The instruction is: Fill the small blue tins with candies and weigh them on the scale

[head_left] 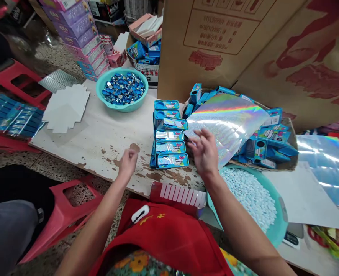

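1. Worn white board with chipped paint lies before us, and big cardboard cartons stand behind it.
2. As landmark we take the stack of small blue boxes in the middle of the board.
3. Left of the stack, near it but apart, the left hand hovers over the board. Its fingers are curled in, and we cannot tell if something small is inside.
4. Just right of the stack, the right hand has its fingers spread apart. They rest on the lower left edge of the holographic sheet and clamp nothing.
5. The sheet spreads to the right of the stack, over a basket with more blue boxes.
6. Behind the stack and to its left stands a teal bowl of shiny blue round pieces. Farther left lie white cards.
7. In front of the stack and to its right, a teal basin holds small white pellets.
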Tool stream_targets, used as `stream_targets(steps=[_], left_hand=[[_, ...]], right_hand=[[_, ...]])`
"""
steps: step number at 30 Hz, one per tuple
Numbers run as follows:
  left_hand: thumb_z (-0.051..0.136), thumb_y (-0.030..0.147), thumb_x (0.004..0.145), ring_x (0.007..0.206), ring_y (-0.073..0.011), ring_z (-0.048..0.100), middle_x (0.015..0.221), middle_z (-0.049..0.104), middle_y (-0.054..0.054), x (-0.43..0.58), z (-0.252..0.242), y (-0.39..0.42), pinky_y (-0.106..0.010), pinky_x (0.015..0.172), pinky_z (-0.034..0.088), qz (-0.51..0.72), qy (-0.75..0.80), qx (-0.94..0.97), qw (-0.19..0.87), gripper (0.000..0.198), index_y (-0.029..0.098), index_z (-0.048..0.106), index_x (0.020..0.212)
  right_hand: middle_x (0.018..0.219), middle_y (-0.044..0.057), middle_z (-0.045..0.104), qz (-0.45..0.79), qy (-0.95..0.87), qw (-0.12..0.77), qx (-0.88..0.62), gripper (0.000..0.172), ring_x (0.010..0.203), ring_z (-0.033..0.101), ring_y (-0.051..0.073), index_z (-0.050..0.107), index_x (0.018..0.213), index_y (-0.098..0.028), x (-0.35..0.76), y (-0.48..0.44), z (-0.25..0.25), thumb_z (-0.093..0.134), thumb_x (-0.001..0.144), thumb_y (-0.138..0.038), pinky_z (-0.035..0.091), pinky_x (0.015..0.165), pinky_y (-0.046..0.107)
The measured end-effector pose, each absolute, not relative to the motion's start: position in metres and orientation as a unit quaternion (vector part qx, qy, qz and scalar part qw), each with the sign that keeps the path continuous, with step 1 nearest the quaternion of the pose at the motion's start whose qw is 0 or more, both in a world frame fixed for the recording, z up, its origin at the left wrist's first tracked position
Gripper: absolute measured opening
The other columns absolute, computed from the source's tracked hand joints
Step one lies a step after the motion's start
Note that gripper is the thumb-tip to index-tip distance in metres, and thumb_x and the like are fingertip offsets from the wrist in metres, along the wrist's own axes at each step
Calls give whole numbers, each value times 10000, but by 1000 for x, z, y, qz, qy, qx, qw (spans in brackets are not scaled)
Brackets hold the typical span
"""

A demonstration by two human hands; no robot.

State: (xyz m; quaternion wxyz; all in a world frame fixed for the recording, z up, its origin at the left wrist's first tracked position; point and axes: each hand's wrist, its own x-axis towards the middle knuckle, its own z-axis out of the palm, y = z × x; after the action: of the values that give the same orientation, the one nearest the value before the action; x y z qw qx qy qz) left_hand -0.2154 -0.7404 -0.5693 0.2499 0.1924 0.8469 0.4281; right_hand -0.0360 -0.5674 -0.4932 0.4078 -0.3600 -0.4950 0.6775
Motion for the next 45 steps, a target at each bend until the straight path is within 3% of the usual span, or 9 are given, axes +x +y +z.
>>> stream_targets(steps=[2,4,10,18,25,32,38,43,45], left_hand=[[613,450,688,761,-188,579,829,626,-54,-192,-593,-771,-304,696,465,415,799,212,380,358,161,592,898],[603,451,706,796,-189,590,879,651,-61,-167,-610,-788,-294,719,461,406,744,261,463,358,161,616,915],[491,411,793,674,-166,548,667,607,-27,-143,-624,-781,-269,654,418,366,760,297,448,301,157,625,704],[507,405,782,664,-163,552,668,623,-23,-141,-629,-784,-259,625,411,375,775,269,432,287,160,638,712],[504,372,778,692,-170,570,699,645,-35,-138,-636,-781,-264,644,420,385,778,254,426,264,153,645,735],[507,337,771,692,-168,559,703,636,-32,-137,-638,-779,-261,638,414,385,784,255,415,227,156,631,712],[503,324,780,733,-183,567,719,632,-35,-139,-628,-782,-286,707,431,368,801,249,401,202,171,617,712],[443,454,864,988,-208,581,1113,630,-79,-136,-531,-809,-314,843,450,510,693,285,422,395,209,569,1147],[569,466,800,881,-203,610,998,664,-70,-134,-481,-812,-301,774,476,499,626,348,489,375,219,609,1079]], right_hand=[[898,9,564,608,-547,380,-433,230,743,552,140,535,1013,-234,-5,-602,-524,509,851,-394,466,670,279],[811,26,562,573,-661,247,-417,196,726,539,172,591,931,-206,16,-640,-556,507,867,-371,475,658,308],[1053,121,529,408,-876,78,-246,399,988,527,275,524,1267,-236,14,-694,-609,497,870,-212,490,873,467],[1152,165,526,299,-935,40,-189,486,1055,502,305,442,1352,-190,17,-693,-612,467,869,-142,484,904,489],[1233,160,498,292,-941,39,-167,265,1097,486,301,604,1091,-180,17,-693,-607,576,828,-157,461,913,494],[1014,129,596,258,-940,47,-219,115,931,537,273,633,941,-188,4,-684,-610,542,871,-194,481,793,420],[802,68,632,319,-937,2,-145,111,794,569,227,609,808,-200,8,-681,-569,527,882,-186,457,722,341],[753,17,608,472,-873,50,-116,88,699,562,156,554,799,-205,12,-667,-474,557,884,-226,434,639,260],[747,7,605,501,-852,84,-127,80,689,559,144,556,806,-213,11,-662,-438,566,885,-224,430,628,251]])
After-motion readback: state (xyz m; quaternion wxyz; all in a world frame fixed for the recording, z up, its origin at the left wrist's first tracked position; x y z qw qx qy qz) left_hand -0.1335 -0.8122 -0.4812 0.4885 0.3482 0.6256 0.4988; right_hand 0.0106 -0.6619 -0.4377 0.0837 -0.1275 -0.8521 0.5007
